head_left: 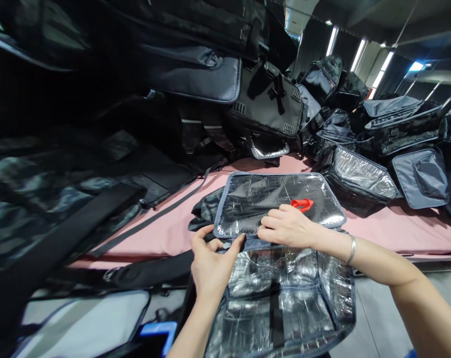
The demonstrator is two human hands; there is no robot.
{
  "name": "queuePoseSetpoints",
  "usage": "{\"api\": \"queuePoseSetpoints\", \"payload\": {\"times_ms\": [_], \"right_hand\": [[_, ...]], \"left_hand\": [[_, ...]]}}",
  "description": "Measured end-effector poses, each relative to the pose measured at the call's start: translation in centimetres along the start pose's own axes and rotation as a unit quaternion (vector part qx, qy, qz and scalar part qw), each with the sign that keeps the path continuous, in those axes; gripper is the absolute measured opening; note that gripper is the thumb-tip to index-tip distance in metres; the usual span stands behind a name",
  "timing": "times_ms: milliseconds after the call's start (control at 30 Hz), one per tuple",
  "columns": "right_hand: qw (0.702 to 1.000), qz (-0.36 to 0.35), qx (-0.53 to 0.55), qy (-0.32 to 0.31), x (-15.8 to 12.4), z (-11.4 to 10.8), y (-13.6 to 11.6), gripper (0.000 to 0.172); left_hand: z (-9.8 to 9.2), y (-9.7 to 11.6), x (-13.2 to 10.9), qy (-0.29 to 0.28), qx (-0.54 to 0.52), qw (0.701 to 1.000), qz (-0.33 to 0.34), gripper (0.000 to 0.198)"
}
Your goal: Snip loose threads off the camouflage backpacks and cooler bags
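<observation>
An open insulated bag [281, 298] with silver foil lining hangs in front of me, its lid [277, 199] flipped back onto the pink table [165, 228]. My left hand [210, 263] pinches the grey-trimmed edge of the lid near the hinge, thumb and fingers closed on it. My right hand [287, 226] rests knuckles-up on the same edge, fingers curled on the foil lid. A small red tool [302, 204] lies on the lid just beyond my right hand. I wear a bracelet [351, 250] on the right wrist.
Stacks of black and grey bags [262, 99] pile up at the back and left. More open foil-lined bags [363, 174] stand at the right on the table. A long black strap [150, 219] crosses the table. Another bag lid [87, 323] lies at the lower left.
</observation>
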State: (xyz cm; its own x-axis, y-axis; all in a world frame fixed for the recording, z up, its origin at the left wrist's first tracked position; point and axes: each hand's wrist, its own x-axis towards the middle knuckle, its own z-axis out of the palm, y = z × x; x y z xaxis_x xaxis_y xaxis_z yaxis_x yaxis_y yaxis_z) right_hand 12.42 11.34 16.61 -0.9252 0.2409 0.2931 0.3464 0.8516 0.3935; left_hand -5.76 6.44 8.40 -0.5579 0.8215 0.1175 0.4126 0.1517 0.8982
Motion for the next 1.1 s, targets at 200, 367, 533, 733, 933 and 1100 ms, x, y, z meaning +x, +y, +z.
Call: {"api": "queuePoseSetpoints", "payload": {"times_ms": [200,367,533,733,933,1100], "right_hand": [[0.981,0.151,0.119,0.029,-1.8,0.4,-0.3,0.004],[0.893,0.361,0.261,0.058,-4.1,1.7,-2.1,0.019],[0.870,0.389,0.298,0.057,-4.6,2.8,-3.2,0.018],[0.855,0.409,0.318,0.032,-4.2,2.5,-3.1,0.015],[0.836,0.430,0.341,0.009,-3.7,1.9,-3.0,0.012],[0.840,0.423,0.338,-0.013,-2.9,2.2,-3.0,0.010]], "left_hand": [[0.0,-0.6,0.0,-0.007,-0.041,0.999,-0.002,0.072],[0.2,-1.2,0.5,-0.021,-0.083,0.996,-0.030,0.073],[0.1,-1.2,0.3,-0.064,-0.178,0.982,-0.025,0.072],[-0.3,-0.7,-0.2,-0.077,-0.230,0.970,-0.039,0.068],[-0.1,-1.1,-0.2,-0.070,-0.220,0.973,-0.029,0.069],[-0.1,-1.2,-0.4,-0.067,-0.223,0.972,-0.021,0.069]]}}
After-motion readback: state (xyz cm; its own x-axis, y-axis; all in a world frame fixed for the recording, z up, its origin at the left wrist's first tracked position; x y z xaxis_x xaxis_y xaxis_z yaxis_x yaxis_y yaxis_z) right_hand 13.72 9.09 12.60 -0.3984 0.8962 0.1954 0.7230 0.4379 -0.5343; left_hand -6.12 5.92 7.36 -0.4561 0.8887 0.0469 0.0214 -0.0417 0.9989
